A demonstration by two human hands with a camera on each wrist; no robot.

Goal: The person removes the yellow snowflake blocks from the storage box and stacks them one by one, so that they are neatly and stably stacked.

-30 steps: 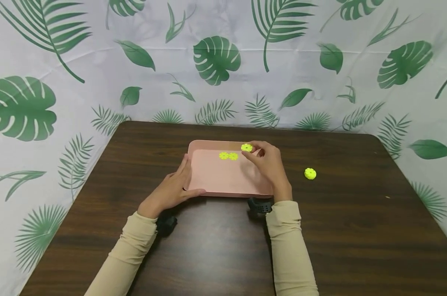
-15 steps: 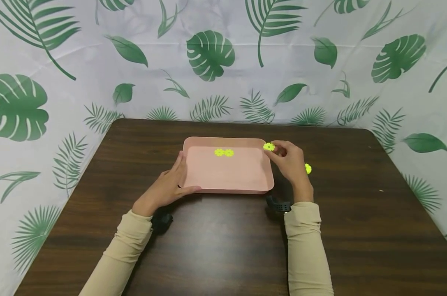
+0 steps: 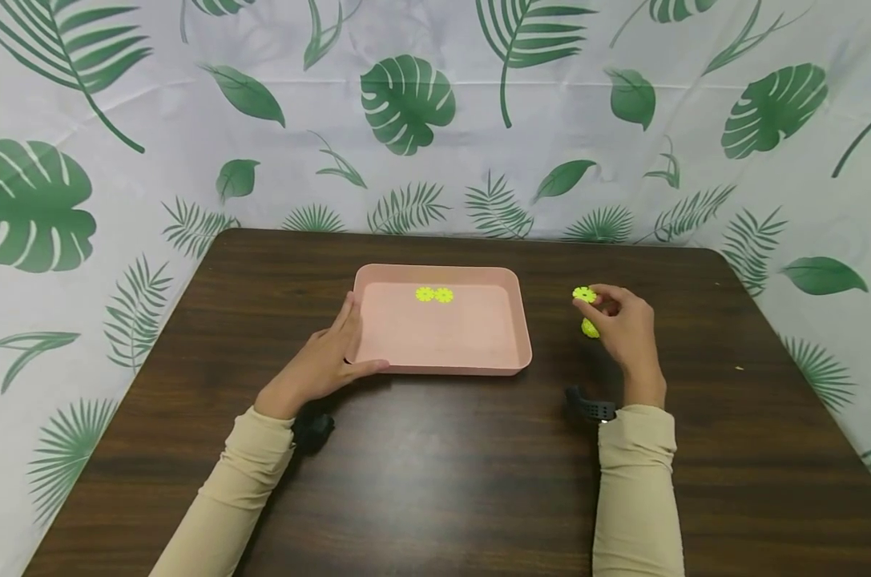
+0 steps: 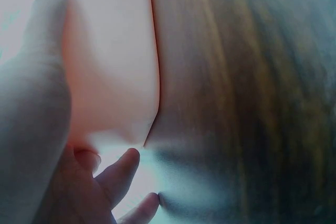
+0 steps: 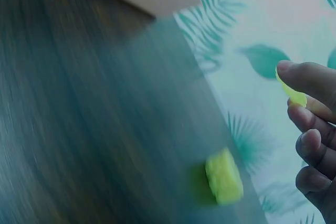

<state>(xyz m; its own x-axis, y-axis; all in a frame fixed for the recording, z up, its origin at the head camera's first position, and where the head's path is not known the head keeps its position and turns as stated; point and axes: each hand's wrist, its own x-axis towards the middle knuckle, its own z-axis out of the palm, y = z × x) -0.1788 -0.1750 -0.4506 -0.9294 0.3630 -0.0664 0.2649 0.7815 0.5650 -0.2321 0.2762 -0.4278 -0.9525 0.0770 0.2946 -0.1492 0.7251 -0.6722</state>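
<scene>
In the head view, my left hand (image 3: 316, 361) rests against the left end of a shallow pink tray (image 3: 442, 370), fingers straight along its side and thumb along its front edge. Two flat yellow flower-shaped discs (image 3: 434, 295) lie side by side inside the tray, near its back wall. Right of the tray, my right hand (image 3: 628, 332) pinches another yellow flower-shaped disc (image 3: 584, 295) between thumb and forefinger. Just below that disc a small stack of yellow discs (image 3: 590, 328) stands on the table, partly hidden by the hand; the right wrist view shows the stack (image 5: 224, 177) whole.
The dark wood-grain table (image 3: 435, 481) extends around the tray. Behind it hangs a white cloth (image 3: 478, 144) printed with green leaves. Black wrist straps show under both hands, such as the strap (image 3: 590, 405) on the right.
My right hand has moved right from over the tray to above the yellow stack, still pinching the disc. The head view has shifted slightly; my left hand stays on the tray.
</scene>
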